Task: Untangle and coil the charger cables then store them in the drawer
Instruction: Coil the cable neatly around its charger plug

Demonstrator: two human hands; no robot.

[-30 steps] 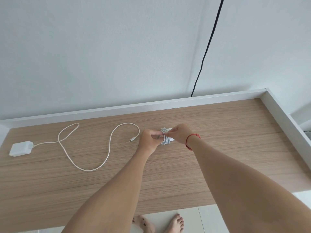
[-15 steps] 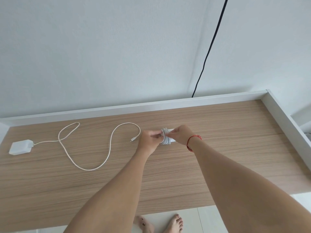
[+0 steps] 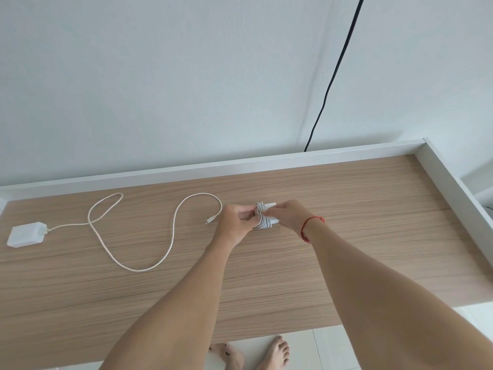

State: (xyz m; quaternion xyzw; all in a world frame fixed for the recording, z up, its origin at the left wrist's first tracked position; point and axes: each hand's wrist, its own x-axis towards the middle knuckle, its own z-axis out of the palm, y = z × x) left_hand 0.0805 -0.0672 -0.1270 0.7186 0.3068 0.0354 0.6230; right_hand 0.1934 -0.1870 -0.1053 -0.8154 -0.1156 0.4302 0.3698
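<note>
A white cable wound into a tight coil (image 3: 262,217) sits between both hands just above the wooden desk top (image 3: 360,222). My left hand (image 3: 236,222) grips the coil's left side. My right hand (image 3: 289,214), with a red string on its wrist, pinches the coil's right side, where a white plug end sticks out. A second white charger cable (image 3: 170,241) lies loose in wide loops on the desk to the left, its small connector tip close to my left hand. That cable runs to a white power brick (image 3: 25,234) at the far left.
A raised white rim (image 3: 453,182) borders the desk at the back and right. A black cable (image 3: 330,84) hangs down the wall behind the desk. Bare feet (image 3: 250,353) stand on the tiled floor below the front edge. No drawer is in view.
Both hands have stayed in place around the coil, with only small finger shifts. The loose cable and power brick have not moved.
</note>
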